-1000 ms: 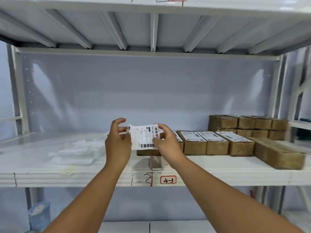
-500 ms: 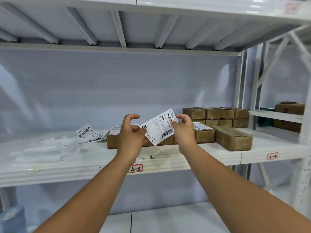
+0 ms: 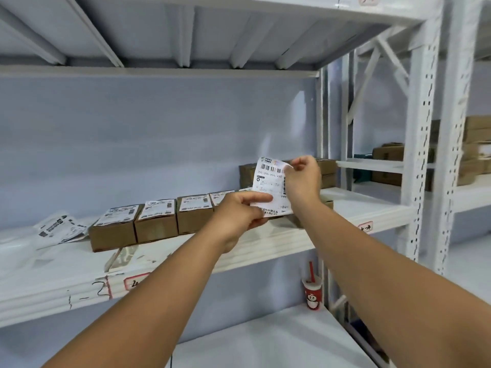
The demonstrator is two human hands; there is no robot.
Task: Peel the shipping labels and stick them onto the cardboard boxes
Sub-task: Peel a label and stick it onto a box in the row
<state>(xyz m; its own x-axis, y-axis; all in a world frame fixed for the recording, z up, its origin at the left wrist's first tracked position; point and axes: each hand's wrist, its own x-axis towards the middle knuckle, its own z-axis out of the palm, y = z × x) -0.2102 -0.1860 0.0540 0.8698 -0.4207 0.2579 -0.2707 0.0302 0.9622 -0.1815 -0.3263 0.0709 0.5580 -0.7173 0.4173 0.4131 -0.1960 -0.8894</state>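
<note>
While we hold the label (image 3: 269, 183) up in the air in front of the shelf, it stands nearly upright, its long axis running top to bottom with the barcode end uppermost. Our right hand (image 3: 304, 180) is at the upper right corner, where its fingers (image 3: 299, 162) pinch the paper's edge. That corner looks a little curled, though we cannot tell whether the sticker has parted from its backing yet. Our left hand (image 3: 235, 216) is at the opposite end, low and to the left, its thumb laid across the face and the fingers beneath, gripping the bottom part. The two grips therefore sit at either end of the long axis. We judge that the peel must run down that axis, from the right hand's corner towards the left hand, which serves as anchor.

Behind and below the label, a row of boxes (image 3: 156, 221) sits on the shelf (image 3: 265, 240), and those in view to the left already carry labels on top. Our hands hide the row's right end, so the next bare box, if there is one, lies closer to the right hand. Farther back are stacked boxes (image 3: 247, 172). Loose sheets (image 3: 57, 227) lie at the row's left end, and a red paper cup (image 3: 313, 293) stands on the level below.
</note>
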